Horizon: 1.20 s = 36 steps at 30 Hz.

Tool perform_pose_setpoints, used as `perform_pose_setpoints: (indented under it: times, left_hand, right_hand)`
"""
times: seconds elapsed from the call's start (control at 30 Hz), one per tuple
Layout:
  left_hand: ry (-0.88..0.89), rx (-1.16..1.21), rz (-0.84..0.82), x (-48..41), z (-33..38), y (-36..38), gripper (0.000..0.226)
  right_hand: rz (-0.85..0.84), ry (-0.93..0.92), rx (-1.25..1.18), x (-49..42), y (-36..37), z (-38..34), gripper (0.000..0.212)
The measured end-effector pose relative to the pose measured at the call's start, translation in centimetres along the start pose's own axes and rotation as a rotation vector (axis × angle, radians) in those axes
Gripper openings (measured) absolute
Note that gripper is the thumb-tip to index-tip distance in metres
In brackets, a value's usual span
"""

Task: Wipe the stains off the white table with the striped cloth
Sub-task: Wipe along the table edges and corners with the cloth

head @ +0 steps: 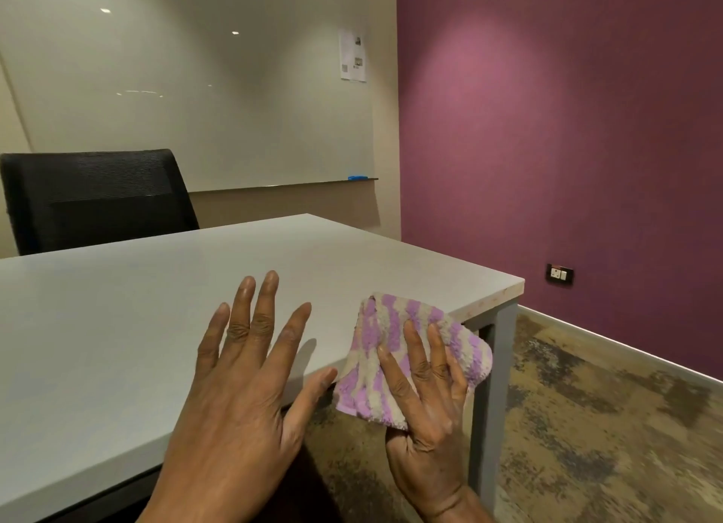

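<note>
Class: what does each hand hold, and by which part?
The right hand grips the striped cloth by its near edge, fingers on top. The left hand holds nothing, spread open over the white table.

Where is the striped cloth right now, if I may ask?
Head view, lower right: the right hand holds the striped cloth at the white table's near edge.

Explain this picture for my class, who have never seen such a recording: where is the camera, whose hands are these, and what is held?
No machine here: a camera worn on a person's head looks forward and down at their own hands. The left hand is open, fingers spread over the white table. The right hand grips the striped cloth, purple and white, which hangs partly over the table's near edge. A black chair stands behind the table.
</note>
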<state>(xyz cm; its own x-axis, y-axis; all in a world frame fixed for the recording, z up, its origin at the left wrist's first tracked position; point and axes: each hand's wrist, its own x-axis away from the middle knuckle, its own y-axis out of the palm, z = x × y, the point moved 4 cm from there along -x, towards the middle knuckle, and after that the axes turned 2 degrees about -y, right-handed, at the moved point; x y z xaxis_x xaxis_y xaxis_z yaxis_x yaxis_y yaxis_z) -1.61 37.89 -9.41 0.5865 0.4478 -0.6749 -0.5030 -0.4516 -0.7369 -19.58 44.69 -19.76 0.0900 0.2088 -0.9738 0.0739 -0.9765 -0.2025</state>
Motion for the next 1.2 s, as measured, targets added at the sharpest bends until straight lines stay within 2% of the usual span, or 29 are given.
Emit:
perform_pose_setpoints:
  times: [0.13, 0.23, 0.4, 0.47, 0.53, 0.63, 0.73, 0.83, 0.93, 1.2]
  left_hand:
    - [-0.005, -0.023, 0.005, -0.1, -0.1, 0.2, 0.073]
    - [-0.013, -0.039, -0.002, -0.1, 0.0, 0.4, 0.074]
    - [-0.042, -0.005, -0.02, -0.3, 0.1, 0.4, 0.076]
    - [-0.043, 0.017, -0.023, -0.6, 0.5, 0.4, 0.077]
    - [-0.047, 0.035, -0.024, -1.0, 0.9, 0.4, 0.078]
    - [-0.054, 0.047, -0.029, -1.5, 1.4, 0.8, 0.081]
    - [-0.042, 0.046, -0.035, -2.3, 2.0, 1.3, 0.085]
    - [-0.028, 0.044, -0.048, -2.9, 2.5, 1.6, 0.086]
    - [-0.023, 0.058, -0.063, -3.2, 2.7, 1.6, 0.085]
    - [-0.039, 0.075, -0.106, -3.1, 2.9, 1.6, 0.09]
  right_hand:
    - [-0.034, 0.028, 0.008, 0.1, 0.4, 2.3, 0.124]
    - [-0.004, 0.043, 0.014, 0.7, 1.0, 3.3, 0.118]
    - [0.138, 0.144, 0.0, 0.3, 0.8, 4.5, 0.07]
    - [0.185, 0.22, -0.029, 0.0, 0.7, 3.8, 0.076]
    - [0.197, 0.292, -0.06, 0.0, 0.9, 2.4, 0.1]
    - [0.159, 0.254, -0.042, 0.6, 1.5, 1.0, 0.111]
    - [0.169, 0.197, -0.058, 0.7, 1.3, 2.4, 0.09]
    - [0.189, 0.215, 0.018, 0.8, 1.4, 4.6, 0.089]
    - [0.218, 0.219, 0.027, 0.8, 1.5, 6.1, 0.058]
    - [0.269, 0.298, 0.02, -0.5, 0.3, 9.0, 0.053]
